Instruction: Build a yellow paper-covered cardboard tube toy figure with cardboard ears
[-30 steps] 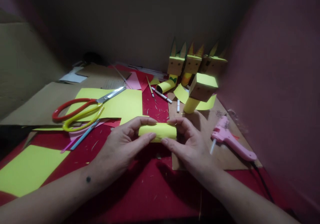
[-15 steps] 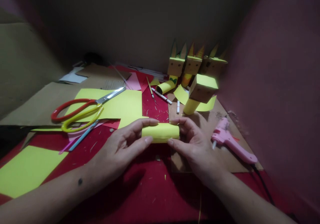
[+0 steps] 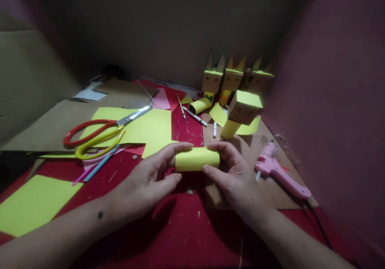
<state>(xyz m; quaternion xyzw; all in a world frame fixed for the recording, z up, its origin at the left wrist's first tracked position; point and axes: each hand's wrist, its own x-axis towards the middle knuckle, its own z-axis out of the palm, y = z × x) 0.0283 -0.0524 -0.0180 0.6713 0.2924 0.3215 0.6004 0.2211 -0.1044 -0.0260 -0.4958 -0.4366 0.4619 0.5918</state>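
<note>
A yellow paper tube [image 3: 197, 159] lies sideways between my two hands, above the red tabletop [image 3: 180, 229]. My right hand [image 3: 233, 172] grips its right end, thumb on the lower front edge and fingers behind. At the left end, my left hand [image 3: 153, 174] has its fingers along the back top edge, while its thumb stands off the paper just below. To the left, scissors [image 3: 120, 121] with one red and one yellow handle rest on yellow paper [image 3: 150, 124]. A pink glue gun [image 3: 279, 172] lies on cardboard [image 3: 249, 189] at the right.
Box-headed cardboard figures with pointed ears [image 3: 213, 80] stand at the back. Nearer is an earless box-headed figure [image 3: 245, 106] on a yellow tube. White sticks [image 3: 195, 116], a brush [image 3: 181, 106], a blue pen-like stick [image 3: 100, 165] and a yellow sheet [image 3: 36, 203] lie about.
The yellow tube has shifted slightly right and turned a little. My left thumb has come off its front edge; my right hand still grips it.
</note>
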